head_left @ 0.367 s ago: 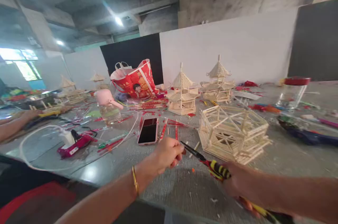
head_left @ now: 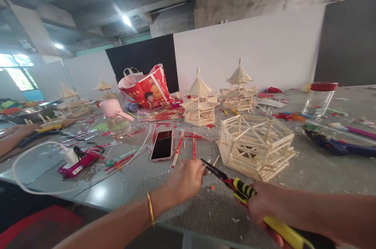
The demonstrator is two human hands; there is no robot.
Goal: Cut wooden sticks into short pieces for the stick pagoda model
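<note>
My left hand (head_left: 188,180) is closed in a pinch above the front of the table, a gold bangle on its wrist. What its fingers hold is hidden or too small to name. Touching or almost touching those fingers is the dark tip of the cutters (head_left: 225,179), which have black, yellow and red handles. My right hand (head_left: 263,204) is wrapped round these handles. Just beyond the cutters stands an open hexagonal frame of thin wooden sticks (head_left: 255,147). A phone (head_left: 162,146) lies past my left hand, beside red-and-white stick packets (head_left: 178,148).
Two stick pagodas (head_left: 199,104) (head_left: 239,90) stand behind the frame. A red bag (head_left: 149,92), a pink-lidded bottle (head_left: 116,119) and a magenta power strip (head_left: 78,166) with a white cable are left. A red-lidded jar (head_left: 320,98) and a blue-handled tool (head_left: 337,145) sit right. Another person's hand (head_left: 17,135) is far left.
The view has shifted slightly. My left hand has turned a little, still pinched at the cutters' tip. More of the lower yellow handle shows below my right hand.
</note>
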